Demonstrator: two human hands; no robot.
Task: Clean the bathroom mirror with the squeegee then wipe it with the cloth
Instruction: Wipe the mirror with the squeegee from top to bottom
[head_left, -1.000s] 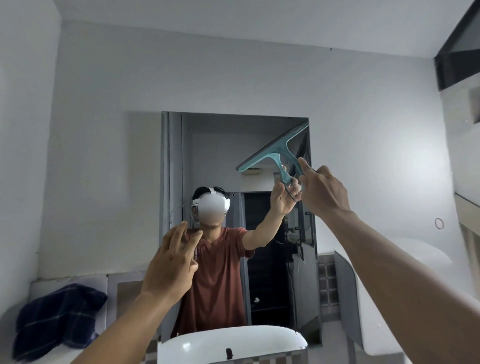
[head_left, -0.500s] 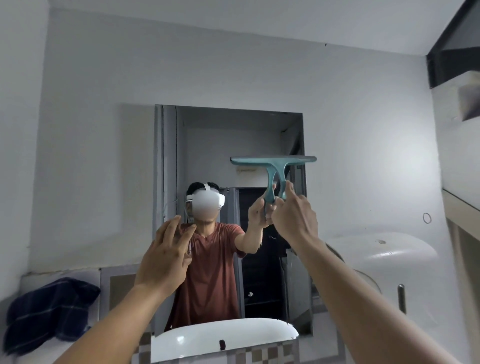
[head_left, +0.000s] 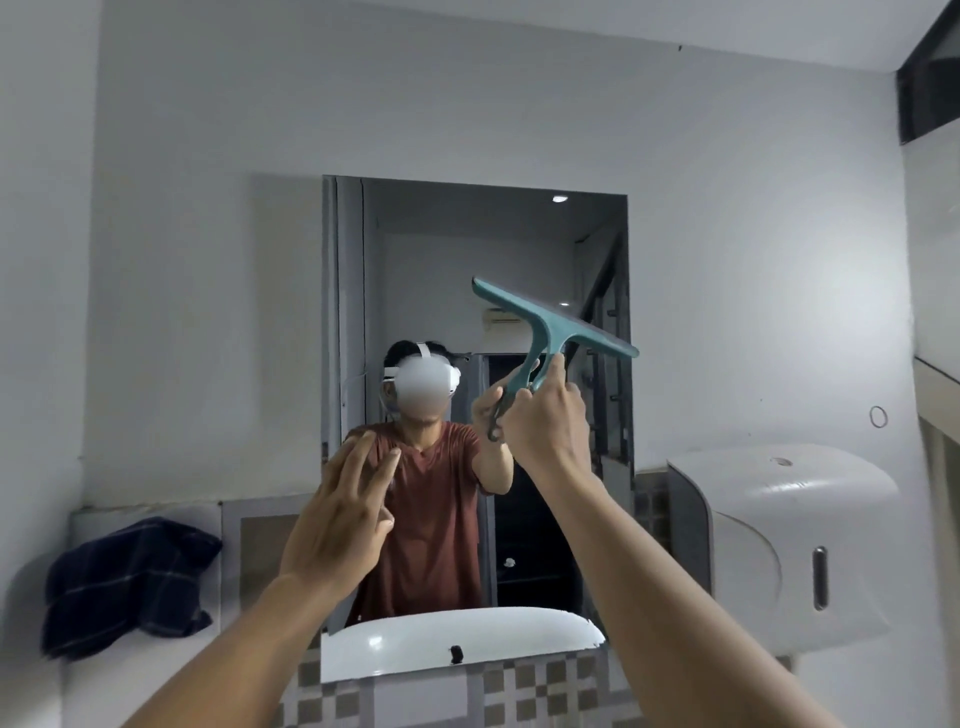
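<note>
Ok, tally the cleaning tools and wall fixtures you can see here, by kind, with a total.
Squeegee: 1, in the right hand
Cloth: 1, on the ledge
Mirror: 1
White dispenser: 1
Total: 4

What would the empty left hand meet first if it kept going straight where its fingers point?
Probably the rectangular wall mirror: the left hand, fingers spread and pointing forward and up, faces its lower left part. Nothing shows between them, though depth is unclear.
</note>
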